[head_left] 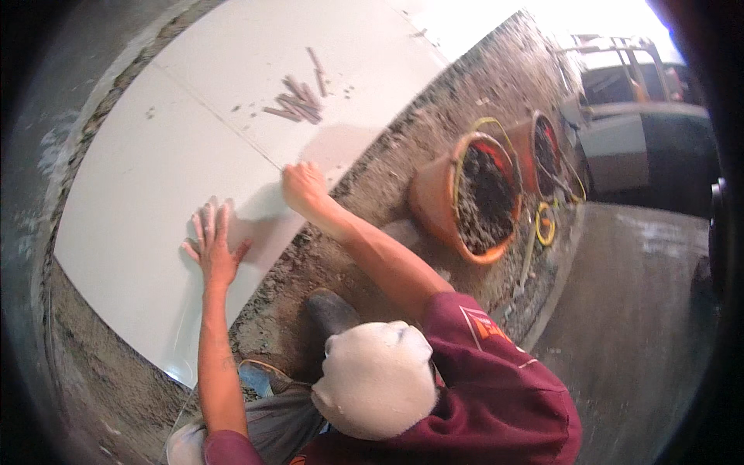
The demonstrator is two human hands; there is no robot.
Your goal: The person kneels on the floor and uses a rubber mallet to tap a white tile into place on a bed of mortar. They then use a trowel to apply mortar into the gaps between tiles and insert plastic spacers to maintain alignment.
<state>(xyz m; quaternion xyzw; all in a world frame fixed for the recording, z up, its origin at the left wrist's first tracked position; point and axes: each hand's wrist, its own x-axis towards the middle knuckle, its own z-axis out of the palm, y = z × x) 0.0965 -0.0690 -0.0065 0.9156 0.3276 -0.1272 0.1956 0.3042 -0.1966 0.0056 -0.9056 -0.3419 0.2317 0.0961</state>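
My left hand point(213, 246) lies flat with fingers spread on a large, pale, glossy tile point(124, 225). My right hand point(304, 188) is closed, its knuckles low over the thin joint line point(225, 122) between this tile and the one beyond. Whatever its fingers hold is hidden or too small to make out. Farther up on the pale surface, several short, thin brown strips point(298, 102) lie in a loose pile with small crumbs around them. Both forearms reach forward from maroon sleeves.
Right of the tiles runs a strip of rough earth or mortar point(465, 85). An orange bucket point(434, 194) of dark, lumpy material stands there, a second bucket point(521, 147) behind it. A yellow ring-shaped item point(545, 225) lies beside them. A dark boot point(332, 311) rests by the tile edge.
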